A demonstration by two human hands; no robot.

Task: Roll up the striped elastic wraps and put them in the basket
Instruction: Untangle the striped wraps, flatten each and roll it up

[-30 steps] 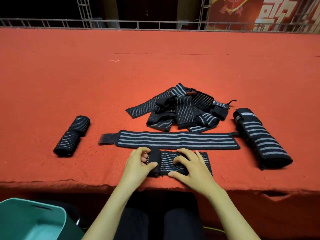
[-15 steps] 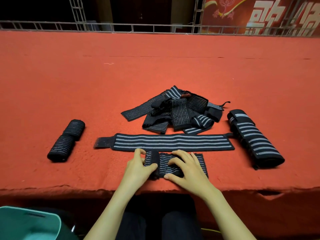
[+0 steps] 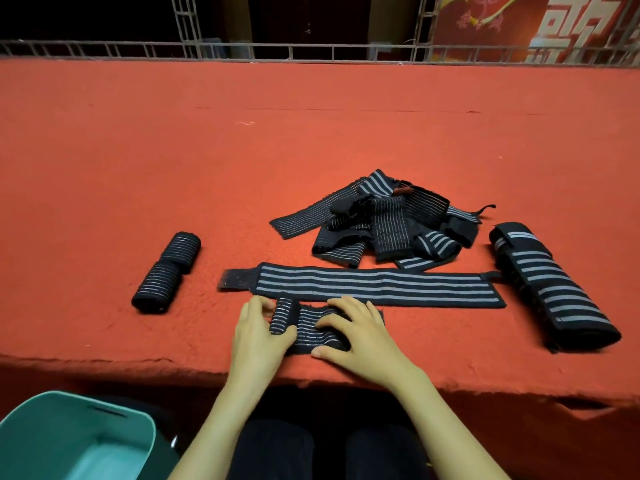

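The rolled end of the short wrap (image 3: pixel 282 317) is a little thicker than a second ago, and the flat stretch beside it is shorter. Its free end now lies further left along the long wrap (image 3: pixel 381 284). The left hand (image 3: pixel 258 336) sits further left with the roll, and the right hand (image 3: pixel 360 337) now reaches almost to the free end.

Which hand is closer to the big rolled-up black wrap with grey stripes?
Right. The right hand presses the small black striped elastic wrap, left of the big rolled black wrap; the left hand grips its rolled end, farther left.
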